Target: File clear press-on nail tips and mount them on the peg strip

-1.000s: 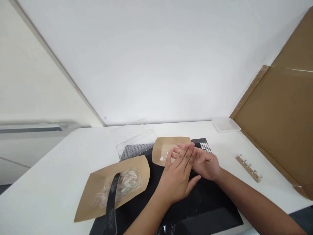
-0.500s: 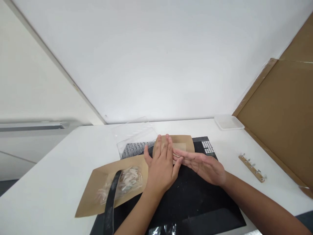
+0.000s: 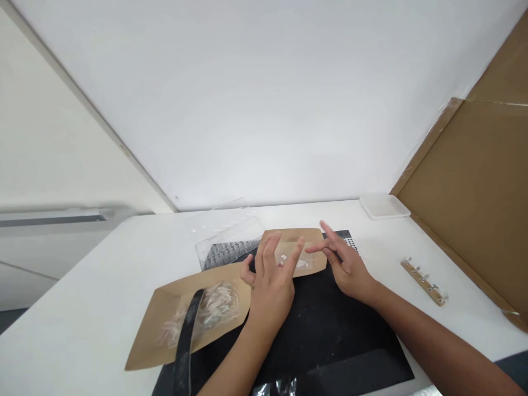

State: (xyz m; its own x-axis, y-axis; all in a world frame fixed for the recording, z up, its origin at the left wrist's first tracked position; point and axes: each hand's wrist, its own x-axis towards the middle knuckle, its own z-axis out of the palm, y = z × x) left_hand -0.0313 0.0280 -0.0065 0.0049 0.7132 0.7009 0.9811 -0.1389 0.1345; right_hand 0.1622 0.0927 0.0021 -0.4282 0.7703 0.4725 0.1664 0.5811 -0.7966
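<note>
Near tray (image 3: 150,330) holds clear pieces (image 3: 221,305); far tray (image 3: 284,235), white bits (image 3: 303,264)

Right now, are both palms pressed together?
No, the left hand and right hand leave a gap showing white pieces in the far brown tray.

We hold our left hand (image 3: 271,294) back upward, its fingers (image 3: 269,256) spread and lightly bent. Just right of its fingertips, across a small gap, our right hand (image 3: 350,272) points inward, two fingers stretched out and parted, the thumb (image 3: 335,262) close below them. Our left forearm (image 3: 241,352) slants up behind its hand; our right forearm (image 3: 437,330) stretches behind and rightward of its own.
</note>
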